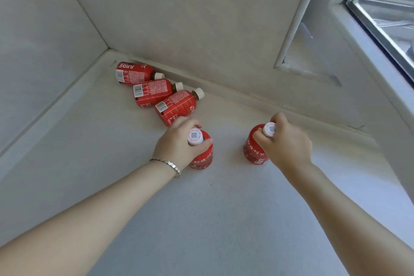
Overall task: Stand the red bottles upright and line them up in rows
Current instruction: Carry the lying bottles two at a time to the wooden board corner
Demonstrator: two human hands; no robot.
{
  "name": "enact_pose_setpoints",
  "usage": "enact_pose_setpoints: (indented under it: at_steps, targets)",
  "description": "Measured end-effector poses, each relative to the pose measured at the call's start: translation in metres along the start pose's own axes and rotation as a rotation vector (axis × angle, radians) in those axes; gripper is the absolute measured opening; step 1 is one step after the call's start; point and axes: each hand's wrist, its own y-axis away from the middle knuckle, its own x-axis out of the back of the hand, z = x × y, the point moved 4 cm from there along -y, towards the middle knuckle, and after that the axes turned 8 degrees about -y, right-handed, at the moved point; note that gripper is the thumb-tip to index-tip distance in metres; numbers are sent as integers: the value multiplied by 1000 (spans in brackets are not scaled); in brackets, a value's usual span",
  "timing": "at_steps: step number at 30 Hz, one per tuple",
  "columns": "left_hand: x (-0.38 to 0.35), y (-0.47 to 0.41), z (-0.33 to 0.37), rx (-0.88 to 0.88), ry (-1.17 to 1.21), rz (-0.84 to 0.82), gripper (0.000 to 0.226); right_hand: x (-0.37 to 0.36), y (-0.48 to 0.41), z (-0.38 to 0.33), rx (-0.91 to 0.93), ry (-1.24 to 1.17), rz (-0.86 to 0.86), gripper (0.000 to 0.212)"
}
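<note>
Two red bottles stand upright on the pale bench (224,219), each held near its cap. The left hand (179,141) has its fingers wrapped around the neck of the left upright bottle (201,157); the right hand (284,141) has its fingers closed round the shoulder of the right upright bottle (253,150). The two stand well apart, roughly level with each other, so the step in hand looks like setting the first pair of a row. Three more lie on their sides toward the far left corner: the far bottle (134,73), the middle bottle (152,93) and the near lying bottle (177,105), touching or nearly so, caps toward the far wall (201,29). The near one seems to sit just behind the left hand, though contact is hard to judge.

Next, each hand must let go without tipping, then reach for a lying bottle. Open bench lies near and right; walls close off the far and left edges.
</note>
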Motion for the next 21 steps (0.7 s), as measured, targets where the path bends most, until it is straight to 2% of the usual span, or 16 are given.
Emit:
enact_pose_setpoints:
  at_steps: [2,3,5,7,11,14,17,21]
  targets:
    - [8,-5,13,-134,-355,78,36,0,0,1,1,2,-3,26]
    - [9,-6,19,-150,-487,56,38,0,0,1,2,6,-2,26]
    - [8,-5,26,-84,-571,13,39,0,2,-1,21,31,-2,27]
    - [10,2,28,2,-533,15,37,3,6,-5,38,87,-6,32]
    - [25,48,5,216,-262,49,35,7,31,-20,153,206,-75,30]
    - [49,107,-15,322,-120,145,35,2,71,-41,269,294,-197,30]
    - [81,165,-31,338,-58,203,32,-9,120,-74,307,270,-343,31]
    - [143,264,-74,428,-62,287,32,-39,217,-149,536,302,-576,31]
